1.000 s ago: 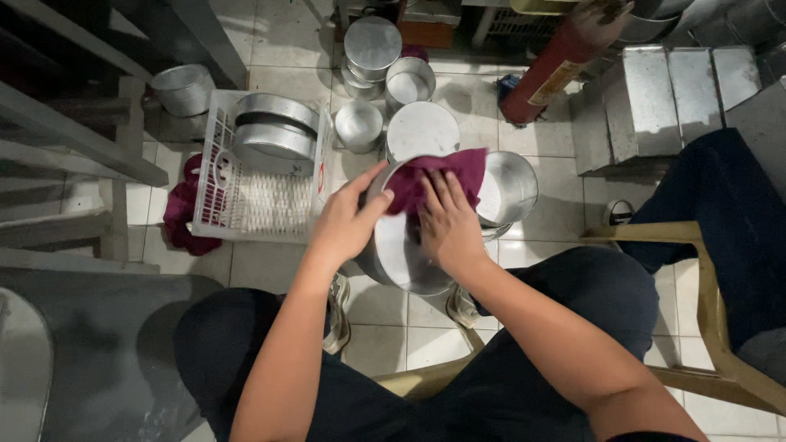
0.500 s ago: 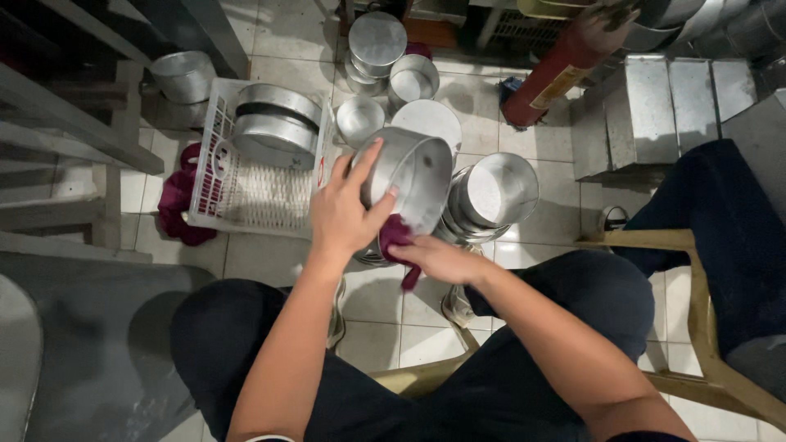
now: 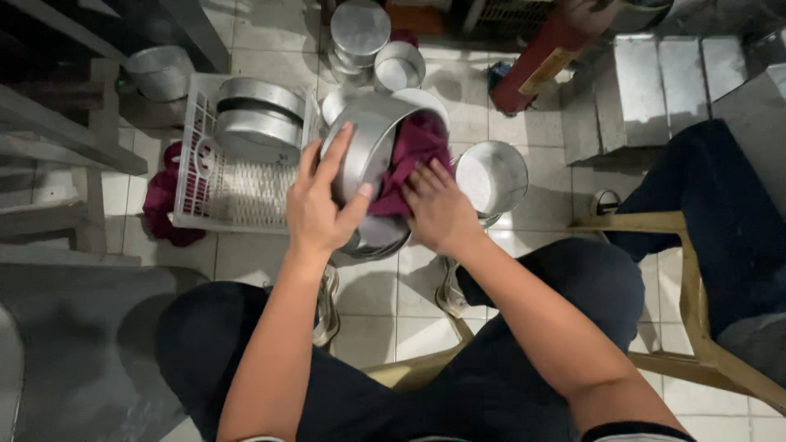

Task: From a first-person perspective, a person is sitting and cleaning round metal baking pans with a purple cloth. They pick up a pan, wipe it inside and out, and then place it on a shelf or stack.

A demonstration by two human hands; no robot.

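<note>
The steel pot (image 3: 364,151), tilted above the floor tiles, sits clasped in the left hand (image 3: 319,209) while the right hand (image 3: 438,209) presses a maroon cloth (image 3: 413,155) inside — a slick wall could slip and drop onto the pots (image 3: 491,176) below.

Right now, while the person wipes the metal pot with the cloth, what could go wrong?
1. The left hand alone grips the tilted metal pot by its smooth side; it might slip and fall onto the pan below.
2. The right hand pushes the maroon cloth inside; a hard push could twist the pot loose.
3. Other pots, like the open pot, stand close; an elbow or dropped pot may knock them.
</note>
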